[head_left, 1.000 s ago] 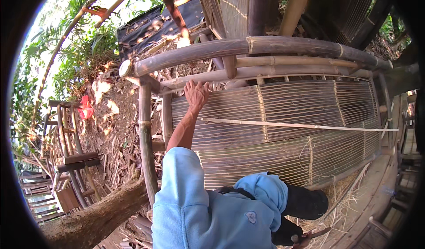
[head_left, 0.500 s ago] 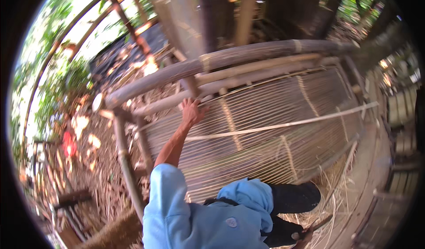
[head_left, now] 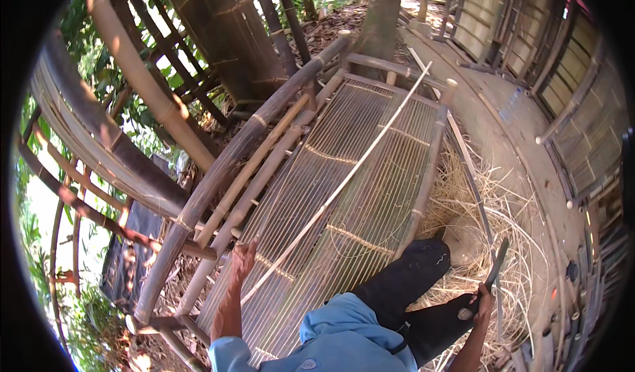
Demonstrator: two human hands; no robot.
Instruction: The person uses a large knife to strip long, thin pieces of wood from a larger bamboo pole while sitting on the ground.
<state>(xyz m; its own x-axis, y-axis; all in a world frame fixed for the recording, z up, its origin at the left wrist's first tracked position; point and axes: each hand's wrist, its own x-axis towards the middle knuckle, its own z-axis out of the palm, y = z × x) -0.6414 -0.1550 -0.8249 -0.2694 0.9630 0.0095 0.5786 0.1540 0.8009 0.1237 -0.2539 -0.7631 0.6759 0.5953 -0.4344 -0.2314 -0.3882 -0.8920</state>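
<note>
My left hand (head_left: 243, 258) is by the back edge of a slatted bamboo bench (head_left: 390, 180), close to its rear rail. It holds nothing I can see, and its fingers look partly spread. A long pale bamboo strip (head_left: 357, 163) lies slantwise over the slats, its near end beside my left forearm. At lower right, my right hand (head_left: 485, 302) is closed around the handle of a long-bladed knife (head_left: 498, 264). The dark blade points up and away, above the shavings and near my knee.
Pale bamboo shavings (head_left: 516, 226) cover the ground right of the bench. A thick bamboo backrest rail (head_left: 221, 163) runs along the bench's left side. Large bamboo poles (head_left: 149, 87) lean at the left, and a tree trunk (head_left: 382, 24) stands behind. Woven bamboo panels (head_left: 575, 127) line the right.
The view has turned, so the bench now runs lengthwise away from me. My left hand appears nearer the bench's close end. My right hand and the knife have come further into view.
</note>
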